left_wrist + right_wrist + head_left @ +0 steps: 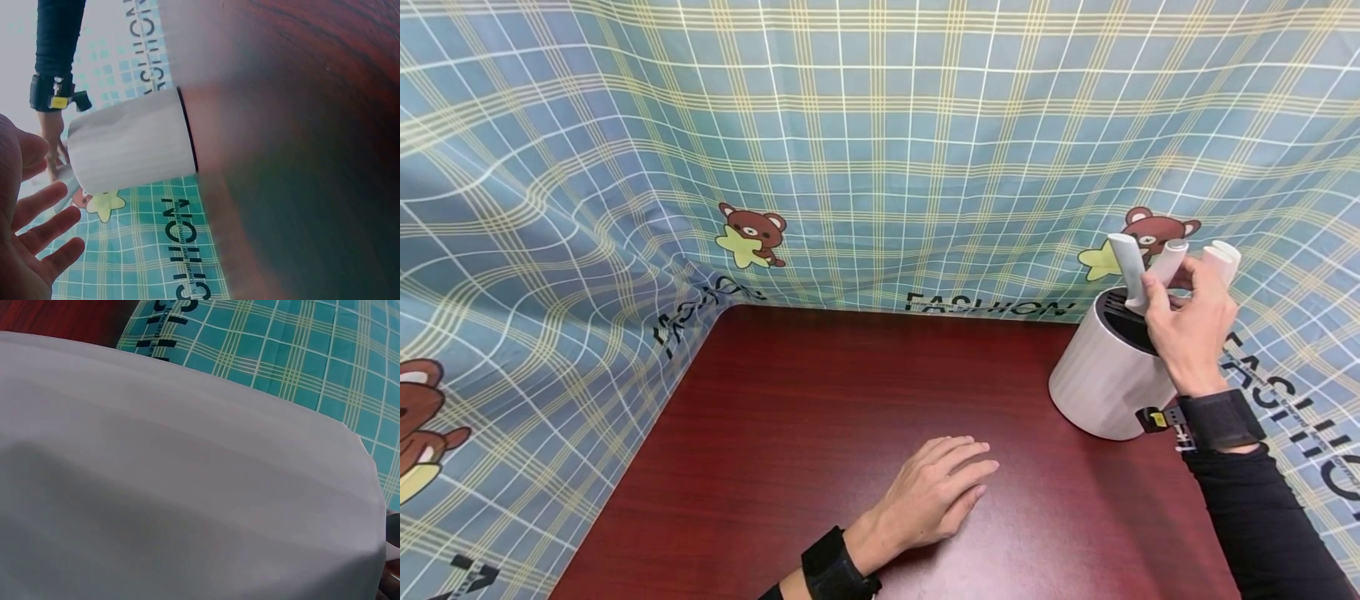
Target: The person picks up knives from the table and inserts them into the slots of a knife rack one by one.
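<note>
A white round knife block (1108,375) with a black slotted top stands at the right back of the table. My right hand (1195,321) is over its rim, thumb and fingers pinching the white handle of a knife (1167,262); its blade is hidden. A second white handle (1126,262) leans left beside the thumb, and more white handles (1221,258) rise behind the knuckles. In the right wrist view the block's side (187,456) fills most of the picture. My left hand (925,492) hovers low over or rests on the table, fingers loosely extended, holding nothing.
The dark red wooden table (820,392) is bordered by a blue-green checked cloth (880,167) hanging at the back and both sides. It bears printed bears and lettering. The block stands close to the back and right cloth.
</note>
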The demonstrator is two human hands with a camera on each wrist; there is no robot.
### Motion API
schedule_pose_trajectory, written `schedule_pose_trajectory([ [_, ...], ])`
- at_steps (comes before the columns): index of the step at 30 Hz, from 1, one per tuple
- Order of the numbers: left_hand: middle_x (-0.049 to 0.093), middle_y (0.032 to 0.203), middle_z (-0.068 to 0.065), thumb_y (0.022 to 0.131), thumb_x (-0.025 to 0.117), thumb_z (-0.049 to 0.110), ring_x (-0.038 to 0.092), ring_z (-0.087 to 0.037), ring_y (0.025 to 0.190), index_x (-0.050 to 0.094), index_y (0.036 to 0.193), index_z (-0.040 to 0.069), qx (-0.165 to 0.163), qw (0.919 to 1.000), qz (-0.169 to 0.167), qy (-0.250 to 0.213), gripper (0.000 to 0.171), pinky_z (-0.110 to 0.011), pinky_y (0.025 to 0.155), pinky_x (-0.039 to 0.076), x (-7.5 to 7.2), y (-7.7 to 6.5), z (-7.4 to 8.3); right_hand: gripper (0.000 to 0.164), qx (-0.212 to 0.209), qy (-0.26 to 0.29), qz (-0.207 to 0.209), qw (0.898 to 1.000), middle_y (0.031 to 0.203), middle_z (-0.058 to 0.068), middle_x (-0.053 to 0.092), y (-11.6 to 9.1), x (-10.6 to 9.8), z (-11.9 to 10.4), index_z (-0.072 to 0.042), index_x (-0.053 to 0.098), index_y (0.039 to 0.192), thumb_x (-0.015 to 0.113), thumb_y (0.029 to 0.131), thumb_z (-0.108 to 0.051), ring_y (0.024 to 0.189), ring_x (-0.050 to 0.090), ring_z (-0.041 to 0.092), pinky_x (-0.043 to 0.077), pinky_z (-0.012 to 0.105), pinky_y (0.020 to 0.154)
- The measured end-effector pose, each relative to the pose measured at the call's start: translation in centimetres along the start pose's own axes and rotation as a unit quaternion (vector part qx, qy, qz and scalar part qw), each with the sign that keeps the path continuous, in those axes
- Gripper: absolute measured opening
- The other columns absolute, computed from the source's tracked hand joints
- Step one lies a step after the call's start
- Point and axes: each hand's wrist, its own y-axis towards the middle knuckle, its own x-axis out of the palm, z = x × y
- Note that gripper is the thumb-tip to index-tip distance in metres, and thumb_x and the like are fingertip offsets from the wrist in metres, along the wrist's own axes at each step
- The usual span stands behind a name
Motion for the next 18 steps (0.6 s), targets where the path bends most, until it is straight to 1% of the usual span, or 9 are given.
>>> schedule_pose_trajectory([
  [7, 0.066, 0.134, 0.0, 0.1, 0.061, 0.027, 0.061, -0.017, 0.129, 0.068, 0.128, 0.019, -0.001, 1.0, 0.004, 0.0, 0.03, -0.032, 0.114, 0.046, -0.19, -0.19, 0.01, 0.035, 0.005, -0.02, -0.015, 1.0, 0.112, 0.024, 0.07, 0.12, 0.09, -0.24, 0.002, 0.066, 0.121, 0.068, 0.094, -0.021, 0.083, 0.042, -0.03, 0.032, -0.007, 0.072],
  [12, 0.067, 0.133, 0.0, 0.099, 0.062, 0.027, 0.062, -0.017, 0.128, 0.067, 0.128, 0.019, -0.003, 1.0, 0.007, 0.005, 0.031, -0.031, 0.113, 0.046, -0.25, -0.43, 0.06, 0.036, 0.007, -0.015, -0.018, 1.0, 0.114, 0.024, 0.071, 0.09, 0.21, -0.45, 0.0, 0.064, 0.125, 0.067, 0.094, -0.019, 0.082, 0.043, -0.031, 0.032, -0.007, 0.071],
  [18, 0.067, 0.133, 0.0, 0.099, 0.063, 0.027, 0.062, -0.017, 0.128, 0.067, 0.128, 0.019, -0.004, 0.9999, 0.009, 0.008, 0.031, -0.033, 0.111, 0.048, -0.3, -0.43, 0.08, 0.04, -0.004, -0.008, -0.016, 1.0, 0.118, 0.023, 0.071, -0.11, 0.22, -0.43, -0.004, 0.061, 0.133, 0.065, 0.095, -0.014, 0.088, 0.043, -0.031, 0.032, -0.006, 0.073],
])
